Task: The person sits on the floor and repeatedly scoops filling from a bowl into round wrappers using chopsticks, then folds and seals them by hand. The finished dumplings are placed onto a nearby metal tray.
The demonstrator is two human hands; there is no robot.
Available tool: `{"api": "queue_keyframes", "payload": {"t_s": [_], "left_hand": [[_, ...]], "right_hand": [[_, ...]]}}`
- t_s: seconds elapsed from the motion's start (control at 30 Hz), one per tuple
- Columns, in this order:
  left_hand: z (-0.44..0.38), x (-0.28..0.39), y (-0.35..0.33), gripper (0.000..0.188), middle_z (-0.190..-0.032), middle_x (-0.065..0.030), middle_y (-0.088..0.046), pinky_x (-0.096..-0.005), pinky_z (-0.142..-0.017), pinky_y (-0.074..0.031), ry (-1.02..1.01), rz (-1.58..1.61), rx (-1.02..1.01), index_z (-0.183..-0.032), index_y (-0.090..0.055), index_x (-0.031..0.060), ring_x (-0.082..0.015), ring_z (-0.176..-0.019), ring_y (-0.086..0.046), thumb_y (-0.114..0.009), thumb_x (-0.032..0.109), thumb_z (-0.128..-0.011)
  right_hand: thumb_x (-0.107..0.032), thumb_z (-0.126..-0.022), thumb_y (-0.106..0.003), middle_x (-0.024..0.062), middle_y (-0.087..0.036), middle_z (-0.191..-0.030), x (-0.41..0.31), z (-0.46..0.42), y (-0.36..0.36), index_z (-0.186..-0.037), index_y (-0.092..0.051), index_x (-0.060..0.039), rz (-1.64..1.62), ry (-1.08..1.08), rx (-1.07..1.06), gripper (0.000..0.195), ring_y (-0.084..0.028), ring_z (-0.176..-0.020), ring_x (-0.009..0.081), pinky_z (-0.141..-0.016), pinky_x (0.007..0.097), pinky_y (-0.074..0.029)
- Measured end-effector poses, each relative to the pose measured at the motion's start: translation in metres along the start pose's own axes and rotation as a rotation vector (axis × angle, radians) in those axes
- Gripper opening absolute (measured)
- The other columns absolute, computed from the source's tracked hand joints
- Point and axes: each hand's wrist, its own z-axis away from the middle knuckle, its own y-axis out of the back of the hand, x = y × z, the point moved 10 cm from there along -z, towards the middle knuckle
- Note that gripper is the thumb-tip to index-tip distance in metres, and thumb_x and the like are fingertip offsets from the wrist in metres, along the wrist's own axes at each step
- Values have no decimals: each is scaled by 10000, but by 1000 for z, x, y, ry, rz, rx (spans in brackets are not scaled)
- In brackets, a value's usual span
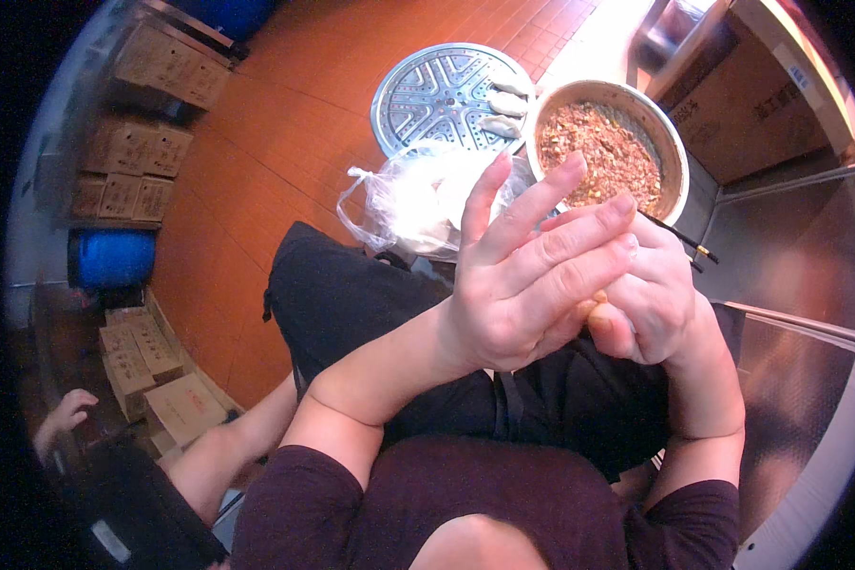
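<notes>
My left hand (520, 285) and my right hand (648, 292) meet over my lap, their fingers overlapping and pinching together. A small yellowish-brown bit shows between the fingertips; whatever else lies inside them is hidden. Just beyond them is a round bowl (677, 178) of minced filling (602, 153) with green bits, and dark chopsticks (684, 242) stick out beside my right hand. To the left of the bowl, a round perforated metal steamer tray (427, 92) holds several white dumplings (506, 104) at its right side. A clear plastic bag (413, 203) with white contents lies nearer to me.
Cardboard boxes (135, 149) and a blue container (114, 256) stand along the left. Another person's hand (68, 413) and bare leg show at lower left. A large carton (762, 100) and shiny metal panels (798, 256) stand at the right. The floor (221, 199) is reddish-brown.
</notes>
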Motion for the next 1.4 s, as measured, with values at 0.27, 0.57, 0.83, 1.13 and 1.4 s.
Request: {"api": "queue_keyframes", "payload": {"t_s": [0.27, 0.57, 0.83, 1.13, 1.4], "left_hand": [[10, -20, -17, 355, -1260, -136, -576, -510, -1116, -88, 99, 70, 104, -1084, -636, 66, -382, -1347, -329, -371, 281, -983], [15, -40, -37, 476, -1266, -177, -563, -513, -1113, 42, 163, 40, 115, -1116, -610, 42, -431, -1379, -217, -273, 360, -1008], [10, -49, -45, 453, -1275, -177, -558, -531, -1097, 88, 223, 24, 92, -1135, -595, 46, -434, -1386, -193, -271, 336, -1006], [10, -68, -55, 299, -1356, -109, -502, -658, -1036, 51, 275, 102, 123, -1155, -599, 105, -433, -1366, -255, -439, 234, -939], [17, -104, -87, 974, -1409, -204, -327, -380, -1019, -371, 596, 1407, 63, -1472, -47, 49, -280, -1270, -412, -695, 366, -818]], "right_hand": [[-161, -830, -565, 153, -581, -790, 22, 6, -13, -756, -599, -30, -49, -27, -25, 154, -588, -793, 380, -742, 449, -498], [-134, -830, -529, 163, -598, -816, 49, 11, -23, -752, -591, -16, -67, -86, -76, 154, -593, -794, 396, -772, 463, -498], [-110, -802, -521, 176, -614, -843, 60, 6, -21, -764, -603, -15, -60, -106, -58, 131, -599, -805, 388, -820, 477, -491], [-90, -833, -500, 150, -617, -787, 76, 10, -26, -730, -594, -32, -32, -164, -61, 151, -600, -814, 374, -855, 459, -468], [-320, -975, -392, 121, -652, -1097, 100, 16, -13, -1066, -652, -25, -105, -387, 87, 403, -528, -1108, 336, -1005, 427, -364]]}}
